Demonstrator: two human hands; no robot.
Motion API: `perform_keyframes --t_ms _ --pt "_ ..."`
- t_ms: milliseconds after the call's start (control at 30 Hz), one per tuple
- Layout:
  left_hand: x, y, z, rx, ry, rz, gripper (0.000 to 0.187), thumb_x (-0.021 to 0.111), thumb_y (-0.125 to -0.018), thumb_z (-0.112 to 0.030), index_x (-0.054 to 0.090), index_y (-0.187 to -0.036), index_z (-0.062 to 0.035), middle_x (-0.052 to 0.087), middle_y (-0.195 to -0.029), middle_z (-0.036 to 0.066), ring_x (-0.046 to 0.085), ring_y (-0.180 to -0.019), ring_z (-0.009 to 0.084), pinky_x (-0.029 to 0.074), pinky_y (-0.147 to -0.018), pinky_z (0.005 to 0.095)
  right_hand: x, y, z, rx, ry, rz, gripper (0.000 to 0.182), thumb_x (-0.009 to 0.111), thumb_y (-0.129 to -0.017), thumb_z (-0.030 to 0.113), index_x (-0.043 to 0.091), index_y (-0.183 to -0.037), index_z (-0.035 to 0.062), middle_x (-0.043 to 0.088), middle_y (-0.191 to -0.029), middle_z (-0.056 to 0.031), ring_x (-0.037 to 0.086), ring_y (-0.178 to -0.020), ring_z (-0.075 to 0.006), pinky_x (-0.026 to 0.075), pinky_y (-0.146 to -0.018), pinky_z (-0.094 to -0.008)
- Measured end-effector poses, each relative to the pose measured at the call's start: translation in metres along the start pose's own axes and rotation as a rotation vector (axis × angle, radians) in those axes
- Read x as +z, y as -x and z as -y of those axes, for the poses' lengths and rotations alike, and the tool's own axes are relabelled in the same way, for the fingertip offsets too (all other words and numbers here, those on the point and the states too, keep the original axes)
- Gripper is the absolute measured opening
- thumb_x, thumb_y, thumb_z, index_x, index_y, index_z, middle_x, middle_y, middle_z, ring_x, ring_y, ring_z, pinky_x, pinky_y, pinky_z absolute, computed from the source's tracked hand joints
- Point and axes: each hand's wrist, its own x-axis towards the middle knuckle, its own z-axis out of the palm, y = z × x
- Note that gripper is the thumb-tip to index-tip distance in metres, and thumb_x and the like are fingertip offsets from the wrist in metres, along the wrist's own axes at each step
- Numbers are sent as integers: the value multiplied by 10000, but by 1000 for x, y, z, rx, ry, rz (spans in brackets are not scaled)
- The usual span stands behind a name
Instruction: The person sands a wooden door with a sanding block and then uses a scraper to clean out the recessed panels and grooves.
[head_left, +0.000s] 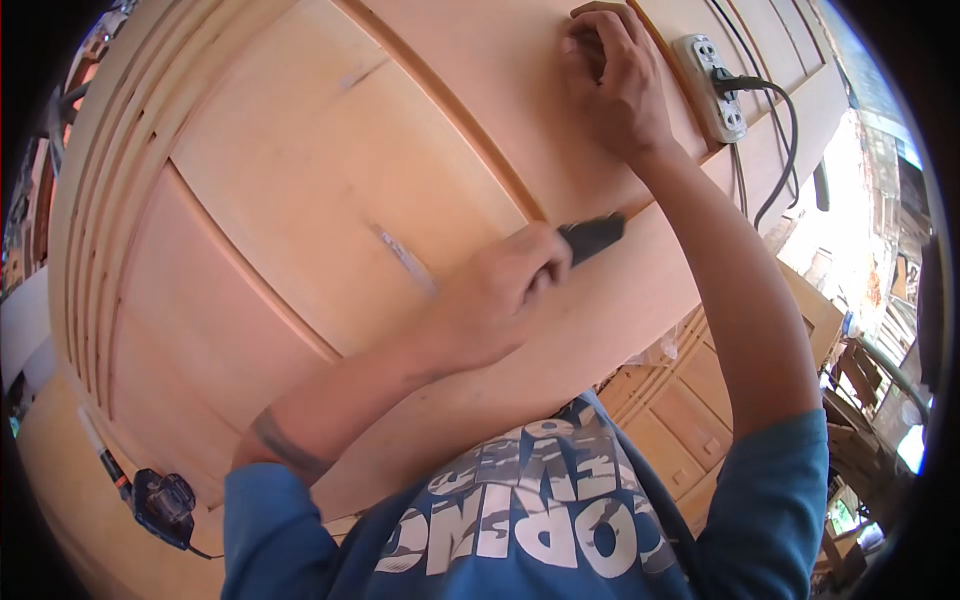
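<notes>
My left hand (510, 290) is closed around a black, flat-looking object (595, 238), whose far end sticks out to the right over the lower edge of a wooden panel door (290, 130). The object is slightly blurred, so its exact kind is unclear. Farther up and to the right, my right hand (620, 85) rests on the panel with its fingers loosely curled and a gap between them, holding nothing that I can see. Near my left hand, a pale, whitish streak (405, 258) marks the wood.
A white power strip (712, 88) with a black plug and cable lies at the upper right. At the lower left is a dark power tool (165, 505) with a cord. Another panelled door (690, 425) stands below right, beside stacked wood scraps (865, 400).
</notes>
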Motion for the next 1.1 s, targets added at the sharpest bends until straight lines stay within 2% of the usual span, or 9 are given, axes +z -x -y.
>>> perform_keyframes --t_ms 100,267,367,533,733,833,900,967,1100 --pt "0 3 -1 31 -8 -30 210 502 -779 112 471 -894 -61 518 -816 105 532 -731 253 446 -696 349 8 7 -13 -8 148 9 151 630 -859 97 590 -975 10 596 -1081 -125 585 -1005 -322 472 -892 -399" --pt "-38 118 -2 -258 19 -51 153 495 -833 84 484 -890 -58 483 -782 116 535 -737 269 422 -673 399 9 5 -8 -13 184 6 159 622 -857 88 582 -989 8 591 -1091 -125 576 -1017 -327 467 -899 -404" --pt "-23 66 7 -11 -53 -38 149 480 -833 85 488 -899 -49 484 -781 129 532 -732 275 420 -670 401 8 5 -10 -12 152 13 160 621 -856 87 580 -988 6 593 -1090 -124 577 -1017 -324 466 -897 -404" --pt "9 -19 -2 51 70 -59 164 503 -817 85 467 -909 -47 491 -799 100 529 -734 210 429 -665 338 4 5 -11 -35 143 17 157 620 -852 89 581 -983 12 597 -1077 -121 578 -1011 -321 462 -891 -400" --pt "-36 137 3 -239 -53 -132 165 501 -814 76 507 -889 -71 540 -822 95 545 -726 239 441 -658 347 9 5 -7 26 190 10 154 624 -843 91 591 -973 16 602 -1091 -120 579 -1031 -330 459 -905 -394" --pt "-36 101 -1 -205 -56 -21 152 502 -828 74 509 -893 -64 552 -831 108 546 -714 241 448 -662 351 6 1 -7 -82 46 -49 131 575 -792 -27 539 -918 -21 535 -963 -173 571 -827 -322 478 -714 -382" --pt "-10 41 12 40 -19 -91 166 495 -824 87 506 -902 -59 544 -827 117 534 -704 235 445 -656 345 5 2 -2 -57 109 -22 134 589 -823 7 558 -953 -1 572 -1005 -152 597 -905 -312 486 -788 -382" --pt "3 5 -2 -86 78 -64 173 493 -822 93 499 -913 -53 533 -833 123 521 -703 240 443 -658 342 6 7 -12 -56 206 -1 154 625 -843 88 592 -974 13 603 -1097 -120 596 -1015 -322 479 -893 -385" --pt "-21 79 9 -142 -47 -76 169 526 -825 89 488 -886 -65 491 -781 80 513 -714 216 445 -705 349 10 7 -6 29 110 3 154 623 -848 79 595 -983 11 605 -1099 -118 619 -972 -309 511 -857 -375"
